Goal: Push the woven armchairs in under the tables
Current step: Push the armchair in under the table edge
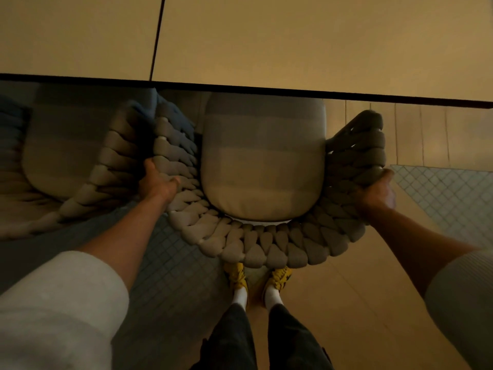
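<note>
A woven armchair with a thick braided back and a pale seat cushion stands in front of me, its front tucked under the edge of a tan table. My left hand grips the left side of the braided back, thumb on the inner face. My right hand grips the right side of the back. A second woven armchair stands close on the left, also partly under the table.
The dark table edge runs across the view above the chairs. A seam splits the table top at the left. A grid-patterned rug lies under the chairs, with wooden floor at the right. My feet in yellow shoes stand right behind the chair.
</note>
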### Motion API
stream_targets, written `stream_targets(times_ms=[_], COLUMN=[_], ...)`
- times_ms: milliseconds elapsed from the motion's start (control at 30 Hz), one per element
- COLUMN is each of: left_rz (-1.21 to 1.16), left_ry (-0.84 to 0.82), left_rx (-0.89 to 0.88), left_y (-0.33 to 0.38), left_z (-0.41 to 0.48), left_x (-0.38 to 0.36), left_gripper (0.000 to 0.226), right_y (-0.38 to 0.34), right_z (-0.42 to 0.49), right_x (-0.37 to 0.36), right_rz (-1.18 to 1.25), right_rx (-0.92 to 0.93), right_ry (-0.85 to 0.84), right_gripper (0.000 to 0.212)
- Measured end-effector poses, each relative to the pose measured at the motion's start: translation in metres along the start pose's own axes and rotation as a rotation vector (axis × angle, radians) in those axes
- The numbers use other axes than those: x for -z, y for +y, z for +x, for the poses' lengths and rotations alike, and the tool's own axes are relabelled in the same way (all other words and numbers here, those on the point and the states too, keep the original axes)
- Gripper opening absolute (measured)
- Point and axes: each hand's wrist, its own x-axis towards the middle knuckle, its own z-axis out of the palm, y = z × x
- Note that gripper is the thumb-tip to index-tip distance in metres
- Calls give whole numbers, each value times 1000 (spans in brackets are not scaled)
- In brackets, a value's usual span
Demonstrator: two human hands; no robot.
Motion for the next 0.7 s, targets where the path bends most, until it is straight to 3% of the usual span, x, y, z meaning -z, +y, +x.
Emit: stream_targets(times_ms=[433,700], left_rz=[92,104], left_ry=[-89,-102], left_rx=[-29,-37], left_y=[-24,-11], left_z=[-46,-51], left_x=[-25,-34], left_gripper=[88,92], right_y=[67,70], right_z=[-21,-2], right_x=[31,46], right_rz=[-4,14], right_rx=[-74,-26], right_ry=[-25,-42], right_gripper=[56,70])
